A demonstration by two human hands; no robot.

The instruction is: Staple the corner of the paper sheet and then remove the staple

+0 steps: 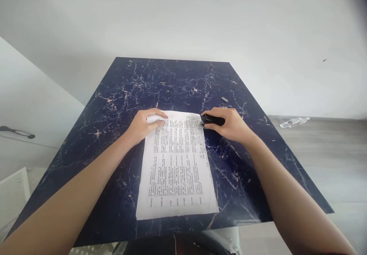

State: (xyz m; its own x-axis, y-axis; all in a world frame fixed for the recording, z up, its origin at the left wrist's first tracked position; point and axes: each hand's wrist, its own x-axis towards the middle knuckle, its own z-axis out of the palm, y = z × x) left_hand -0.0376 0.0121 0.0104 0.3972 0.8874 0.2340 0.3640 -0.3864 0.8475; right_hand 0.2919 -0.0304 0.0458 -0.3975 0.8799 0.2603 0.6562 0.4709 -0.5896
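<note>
A stack of printed paper sheets (177, 171) lies on the dark blue marbled table, its lines of text running sideways. My left hand (145, 125) pinches the stack's upper left edge, thumb on top and index finger along the far edge. In my right hand (229, 123) is a black stapler (213, 120), gripped between thumb and fingers. The stapler's front end meets the upper right edge of the papers; whether the sheets lie between its jaws I cannot tell.
A small strip of staples (224, 99) rests on the table (172, 79) beyond my right hand. White walls stand behind and to the left. A clear plastic wrapper (294, 122) lies on the floor at right.
</note>
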